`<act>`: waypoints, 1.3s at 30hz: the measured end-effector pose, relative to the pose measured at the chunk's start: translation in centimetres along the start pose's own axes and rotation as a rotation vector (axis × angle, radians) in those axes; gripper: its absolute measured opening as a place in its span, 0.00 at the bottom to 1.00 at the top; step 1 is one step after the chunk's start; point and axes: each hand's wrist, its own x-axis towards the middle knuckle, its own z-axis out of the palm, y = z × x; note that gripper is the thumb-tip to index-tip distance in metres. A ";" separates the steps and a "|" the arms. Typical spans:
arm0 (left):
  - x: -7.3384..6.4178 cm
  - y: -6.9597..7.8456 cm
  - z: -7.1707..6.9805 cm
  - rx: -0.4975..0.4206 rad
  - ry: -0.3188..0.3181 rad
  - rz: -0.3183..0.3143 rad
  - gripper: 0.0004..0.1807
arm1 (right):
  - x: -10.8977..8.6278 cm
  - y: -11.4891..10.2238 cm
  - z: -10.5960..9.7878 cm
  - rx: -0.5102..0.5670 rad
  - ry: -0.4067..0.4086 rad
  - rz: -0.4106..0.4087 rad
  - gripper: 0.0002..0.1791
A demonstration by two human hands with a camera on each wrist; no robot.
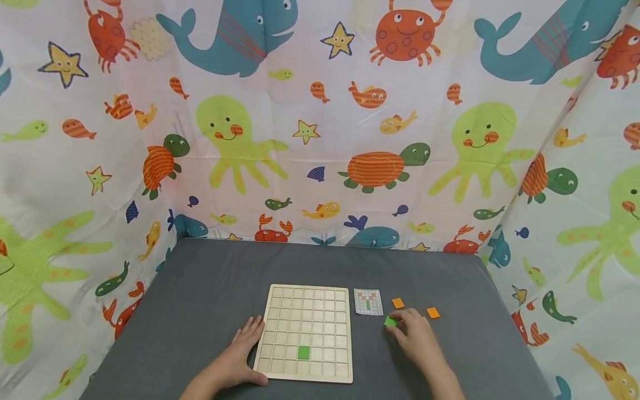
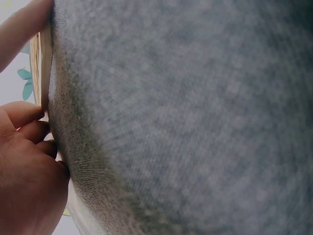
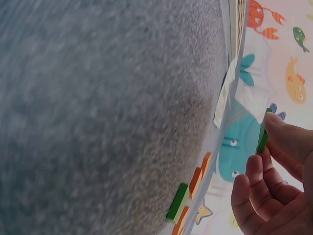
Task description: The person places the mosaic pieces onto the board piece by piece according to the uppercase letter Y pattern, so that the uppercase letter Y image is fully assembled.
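My right hand (image 1: 415,336) pinches a green square tile (image 1: 390,321) between thumb and fingers. In the right wrist view this tile (image 3: 263,132) is held edge-on, raised above the cloth. My left hand (image 1: 240,353) rests along the left side of a pale wooden grid board (image 1: 287,369), fingers at its edge and thumb by the lower left corner. One green tile (image 1: 304,353) lies in a lower cell of the board. A second loose green tile (image 3: 177,202) lies on the cloth among orange tiles in the right wrist view; the right hand hides it from the head view.
A small printed pattern card (image 1: 368,301) lies right of the board. Orange tiles (image 1: 433,313) are spread beyond the right hand, one (image 1: 398,303) close to the card. The grey cloth table (image 1: 210,278) meets a curtain (image 1: 320,166) printed with sea animals.
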 end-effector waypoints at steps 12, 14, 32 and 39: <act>-0.2 0.3 -0.2 -0.013 0.003 0.007 0.76 | 0.3 -1.4 0.6 0.009 -0.062 -0.006 0.14; -0.2 0.4 -0.1 -0.015 0.003 0.008 0.75 | 0.3 -1.5 0.8 -0.001 -0.071 -0.002 0.14; -0.2 0.3 -0.1 -0.012 0.002 0.011 0.75 | 0.4 -3.4 2.1 0.008 -0.075 -0.052 0.13; -0.2 0.1 -0.1 0.003 0.011 0.018 0.75 | 0.4 -3.8 2.8 -0.022 -0.083 -0.070 0.13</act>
